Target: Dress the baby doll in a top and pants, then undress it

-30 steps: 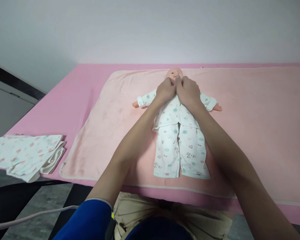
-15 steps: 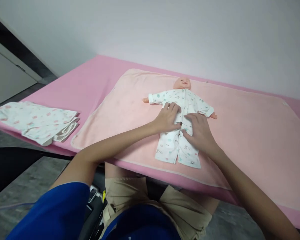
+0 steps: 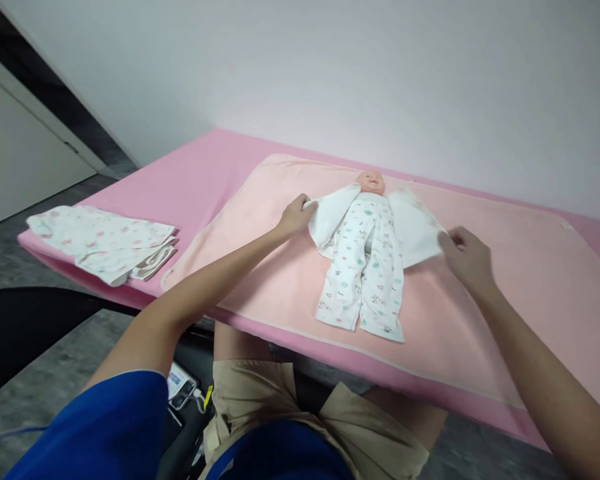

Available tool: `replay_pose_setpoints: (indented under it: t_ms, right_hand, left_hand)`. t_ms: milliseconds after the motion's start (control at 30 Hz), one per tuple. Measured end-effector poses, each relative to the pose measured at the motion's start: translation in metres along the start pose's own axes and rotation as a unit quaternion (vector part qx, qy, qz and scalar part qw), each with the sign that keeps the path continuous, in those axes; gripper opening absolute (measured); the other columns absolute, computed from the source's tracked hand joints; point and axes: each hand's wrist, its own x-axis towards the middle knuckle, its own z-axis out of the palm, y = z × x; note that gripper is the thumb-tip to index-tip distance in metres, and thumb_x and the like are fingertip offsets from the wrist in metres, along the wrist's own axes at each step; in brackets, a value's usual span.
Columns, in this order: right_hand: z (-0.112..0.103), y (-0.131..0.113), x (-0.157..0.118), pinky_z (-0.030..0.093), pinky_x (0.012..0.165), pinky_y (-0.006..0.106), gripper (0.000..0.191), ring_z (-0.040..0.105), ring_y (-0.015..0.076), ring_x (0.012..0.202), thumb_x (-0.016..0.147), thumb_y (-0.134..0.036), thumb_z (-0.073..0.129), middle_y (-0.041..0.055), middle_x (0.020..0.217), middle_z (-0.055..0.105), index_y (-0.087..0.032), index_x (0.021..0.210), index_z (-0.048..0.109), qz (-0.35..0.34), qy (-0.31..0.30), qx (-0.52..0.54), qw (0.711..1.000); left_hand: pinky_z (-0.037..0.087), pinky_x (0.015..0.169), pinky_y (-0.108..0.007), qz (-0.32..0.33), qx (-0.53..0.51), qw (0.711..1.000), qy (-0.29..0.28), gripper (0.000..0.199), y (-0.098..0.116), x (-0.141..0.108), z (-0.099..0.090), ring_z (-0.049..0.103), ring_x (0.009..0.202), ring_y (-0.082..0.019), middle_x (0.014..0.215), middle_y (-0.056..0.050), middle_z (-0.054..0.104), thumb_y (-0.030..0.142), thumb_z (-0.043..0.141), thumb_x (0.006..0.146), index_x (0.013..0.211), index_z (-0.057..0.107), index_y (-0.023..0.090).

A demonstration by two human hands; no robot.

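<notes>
A baby doll (image 3: 371,183) lies on its back, its head toward the wall. Its white printed trousers (image 3: 363,267) reach high up the chest. The doll's jacket (image 3: 414,230) is spread apart at the front, showing its plain white inside. My left hand (image 3: 297,215) pinches the edge of the left front panel and holds it out to the side. On the other side, my right hand (image 3: 466,259) grips the lower corner of the right panel, pulled outward. The doll's arms are hidden behind the spread panels.
Under the doll is a peach blanket (image 3: 260,267) on a pink-covered table (image 3: 200,167). Folded printed cloths (image 3: 105,243) lie at the table's left end. A pale wall (image 3: 380,80) stands behind. Below the table edge, a white device with a cable (image 3: 183,387) rests beside my leg.
Both hands have moved apart from the doll's middle, opening the jacket fronts outward. The trousers' upper part and waistband now show. The view has shifted slightly.
</notes>
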Motion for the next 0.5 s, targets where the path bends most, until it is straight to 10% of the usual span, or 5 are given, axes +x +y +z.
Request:
replay_pose_setpoints:
  t_ms: [200, 333, 500]
  right_hand:
    - [-0.018, 0.070, -0.023, 0.045, 0.069, 0.056, 0.051, 0.064, 0.0402, 0.074, 0.102, -0.065, 0.043, 0.0172, 0.078, 0.070, -0.033, 0.064, 0.054, 0.015, -0.119, -0.140, 0.983]
    - [0.020, 0.035, -0.012, 0.055, 0.084, 0.058, 0.041, 0.068, 0.0383, 0.091, 0.104, -0.064, 0.048, 0.0176, 0.097, 0.074, -0.028, 0.093, 0.065, -0.073, -0.013, -0.074, 0.995]
    - [0.075, -0.013, 0.027, 0.053, 0.110, 0.063, 0.040, 0.066, 0.0383, 0.120, 0.102, -0.051, 0.055, 0.0201, 0.127, 0.073, -0.021, 0.125, 0.068, -0.138, 0.032, 0.027, 0.990]
  left_hand:
    - [0.052, 0.095, -0.046, -0.035, 0.137, 0.990, 0.006, 0.015, -0.063, 0.006, -0.036, 0.070, 0.106, -0.035, 0.108, -0.013, 0.078, 0.038, 0.060, 0.101, 0.093, 0.060, 0.025]
    - [0.052, 0.111, -0.051, 0.003, 0.127, 0.991, 0.050, 0.025, -0.035, 0.044, -0.009, 0.063, 0.132, -0.040, 0.128, -0.019, 0.077, 0.044, 0.055, 0.106, 0.109, 0.066, 0.022]
    - [0.053, 0.113, -0.051, -0.071, 0.142, 0.983, -0.088, 0.050, 0.017, 0.113, 0.024, 0.073, 0.129, -0.040, 0.128, -0.019, 0.081, 0.062, 0.051, 0.108, 0.117, 0.076, 0.020]
